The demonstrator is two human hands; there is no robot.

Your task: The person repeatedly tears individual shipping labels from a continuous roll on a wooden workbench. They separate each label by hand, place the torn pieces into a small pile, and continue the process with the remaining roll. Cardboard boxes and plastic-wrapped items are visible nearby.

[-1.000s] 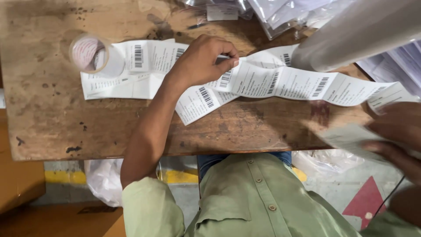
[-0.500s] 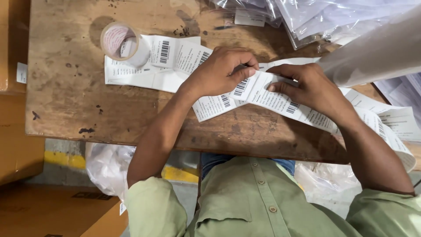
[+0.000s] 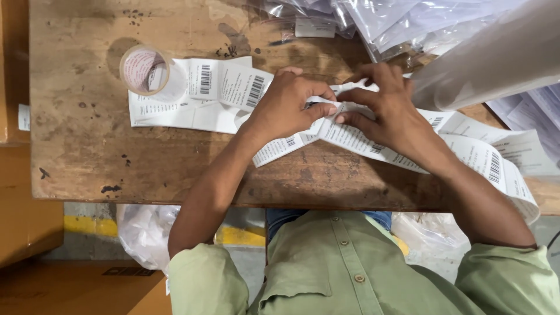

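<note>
Grip point hidden on label strip (image 3: 361,140)

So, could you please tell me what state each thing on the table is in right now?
Left hand: pinching the label strip.
Right hand: pinching the same strip, close beside the left.
Label strip: long, unrolled, its right end over the table edge.
Tape roll: standing on its side, untouched.
Plastic bags: heaped at the table's far edge.

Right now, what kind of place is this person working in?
Probably a packing or shipping room in a warehouse. Both hands work a long strip of barcode labels on a worn wooden table, with a roll of clear tape and a heap of clear plastic bags close by.
</note>
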